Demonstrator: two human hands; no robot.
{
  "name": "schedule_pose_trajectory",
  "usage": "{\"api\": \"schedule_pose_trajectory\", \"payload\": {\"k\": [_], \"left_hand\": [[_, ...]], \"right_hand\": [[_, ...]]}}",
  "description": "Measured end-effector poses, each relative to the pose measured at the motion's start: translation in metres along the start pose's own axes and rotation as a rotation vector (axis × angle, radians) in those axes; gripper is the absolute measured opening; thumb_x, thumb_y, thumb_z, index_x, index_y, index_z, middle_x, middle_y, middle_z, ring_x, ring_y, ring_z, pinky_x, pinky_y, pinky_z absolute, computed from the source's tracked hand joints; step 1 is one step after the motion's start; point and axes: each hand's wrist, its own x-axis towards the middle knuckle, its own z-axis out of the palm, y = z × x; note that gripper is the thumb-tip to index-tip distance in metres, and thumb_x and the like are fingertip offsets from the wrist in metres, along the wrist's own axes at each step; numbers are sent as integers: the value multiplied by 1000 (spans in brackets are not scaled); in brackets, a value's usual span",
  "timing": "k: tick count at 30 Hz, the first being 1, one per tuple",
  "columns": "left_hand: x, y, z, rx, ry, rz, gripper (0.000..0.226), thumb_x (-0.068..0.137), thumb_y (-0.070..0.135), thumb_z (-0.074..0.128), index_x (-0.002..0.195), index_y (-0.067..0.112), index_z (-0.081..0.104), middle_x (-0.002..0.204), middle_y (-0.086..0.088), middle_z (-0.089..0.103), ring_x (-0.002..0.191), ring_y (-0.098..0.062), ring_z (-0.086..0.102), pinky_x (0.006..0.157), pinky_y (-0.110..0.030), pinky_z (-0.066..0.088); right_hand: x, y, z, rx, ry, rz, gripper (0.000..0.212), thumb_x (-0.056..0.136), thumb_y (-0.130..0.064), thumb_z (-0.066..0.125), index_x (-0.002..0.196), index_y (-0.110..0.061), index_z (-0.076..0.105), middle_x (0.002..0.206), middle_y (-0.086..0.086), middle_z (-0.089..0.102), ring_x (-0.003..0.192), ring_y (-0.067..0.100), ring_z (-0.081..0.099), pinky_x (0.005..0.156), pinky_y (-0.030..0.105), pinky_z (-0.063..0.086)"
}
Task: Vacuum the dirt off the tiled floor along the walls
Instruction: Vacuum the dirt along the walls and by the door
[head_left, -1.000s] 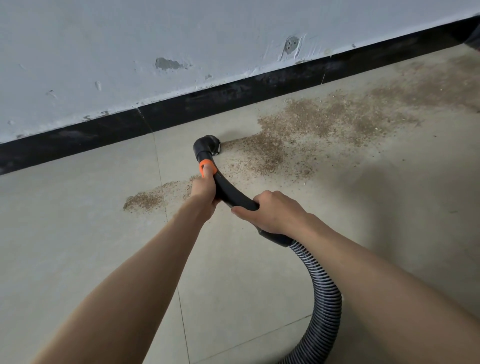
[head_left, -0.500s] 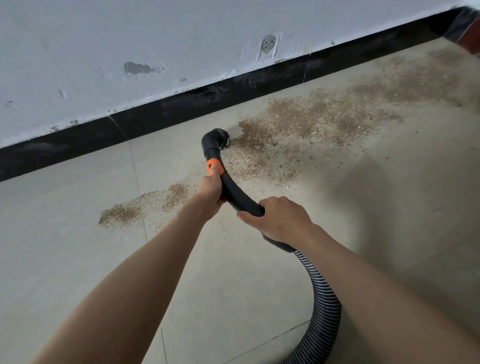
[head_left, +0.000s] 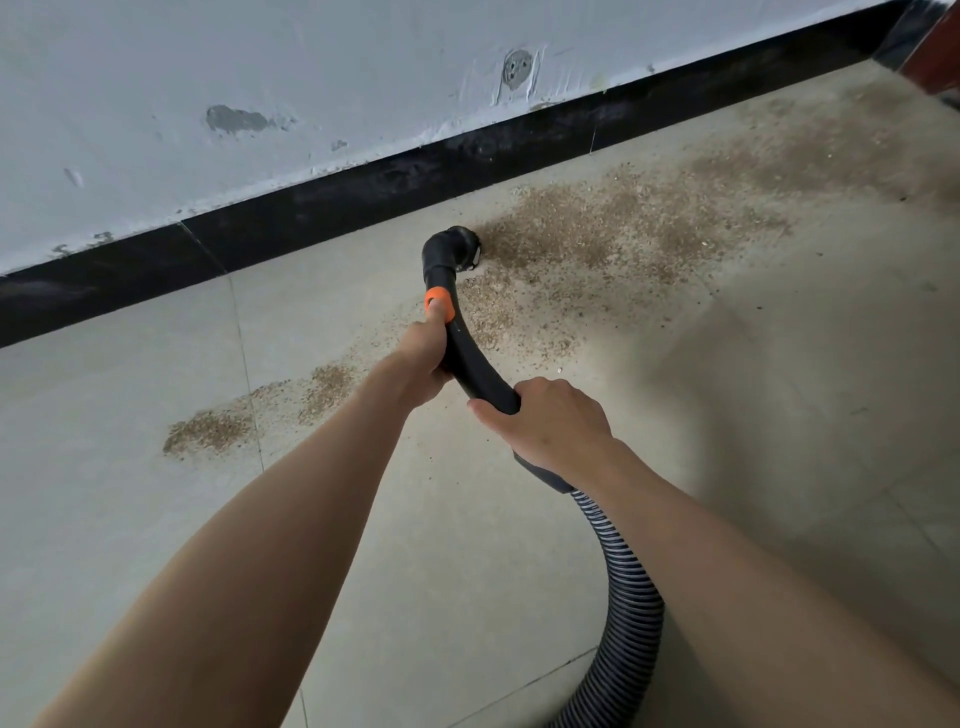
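Head view, both hands (head_left: 545, 423) gripping vacuum tube (head_left: 475, 366), dirt (head_left: 587, 234) beyond

Soft, even daylight fills the head view, and nothing glares. A broad, dim shadow (head_left: 779, 415) spreads over the tiled floor (head_left: 130, 519) on the right, its edges vague. The white wall (head_left: 260, 62) reads bright and flat. The black skirting (head_left: 337, 208) bows slightly, wide-angle bending near the frame's edges. Focus is crisp on the dirt (head_left: 597, 234); the near forearms look a little soft.
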Motion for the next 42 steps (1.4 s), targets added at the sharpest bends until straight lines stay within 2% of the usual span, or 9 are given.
{"api": "schedule_pose_trajectory", "payload": {"k": [5, 11, 15, 18, 24, 28, 31, 37, 42], "left_hand": [[-1, 0, -27, -5, 83, 22, 42, 98, 43, 44, 112, 3, 43, 95, -6, 56, 84, -19, 58, 60, -29, 47], [-14, -12, -69, -26, 211, 27, 42, 97, 45, 44, 105, 4, 44, 92, -6, 55, 82, -20, 57, 68, -32, 48], [-27, -29, -97, -103, 282, 34, 42, 96, 49, 43, 103, 7, 44, 90, -4, 55, 80, -18, 57, 61, -29, 46], [-37, -35, -115, -131, 336, 27, 40, 95, 47, 44, 107, 9, 44, 89, -3, 55, 83, -19, 57, 68, -32, 46], [-54, -40, -135, -169, 291, -12, 37, 96, 41, 44, 108, 6, 45, 89, -7, 55, 78, -20, 56, 58, -32, 45], [-60, -43, -127, -175, 275, -25, 36, 96, 41, 44, 107, 7, 44, 88, -8, 55, 78, -22, 56, 64, -37, 47], [-63, -47, -115, -176, 274, -16, 36, 96, 42, 42, 106, 8, 45, 87, -6, 55, 78, -20, 56, 61, -33, 46], [-62, -55, -96, -115, 315, -9, 40, 96, 47, 38, 110, 11, 45, 101, -8, 55, 98, -27, 55, 76, -36, 48], [-61, -54, -87, -130, 275, -15, 41, 95, 47, 42, 110, 9, 46, 90, -5, 55, 90, -23, 57, 71, -34, 48]], "right_hand": [[4, -17, 9, 26, -49, -34, 51, 89, -66, 45, 72, -18, 49, 71, 0, 58, 64, 21, 56, 57, 30, 39], [-7, -44, 26, 25, -137, -97, 51, 90, -66, 45, 73, -18, 52, 75, 1, 63, 70, 22, 61, 56, 29, 39], [-21, -64, 38, -20, -170, -158, 51, 89, -66, 47, 70, -18, 51, 68, -1, 60, 62, 18, 56, 52, 29, 35], [-30, -76, 42, -32, -196, -193, 53, 89, -67, 47, 70, -18, 51, 66, -2, 62, 61, 18, 57, 52, 29, 35], [-45, -88, 47, -79, -220, -221, 54, 88, -69, 45, 74, -18, 54, 69, -2, 66, 68, 19, 63, 53, 29, 37], [-53, -80, 41, -82, -221, -198, 55, 87, -70, 46, 73, -18, 53, 68, -3, 64, 68, 18, 62, 54, 29, 37], [-57, -73, 37, -85, -218, -187, 54, 87, -70, 45, 74, -19, 54, 68, -4, 64, 72, 18, 64, 56, 29, 39], [-64, -59, 33, -76, -212, -166, 55, 87, -71, 45, 72, -18, 53, 71, -2, 67, 72, 19, 64, 58, 30, 42], [-65, -51, 29, -72, -188, -149, 54, 88, -70, 45, 72, -18, 52, 73, 0, 68, 73, 20, 65, 62, 31, 44]]}}
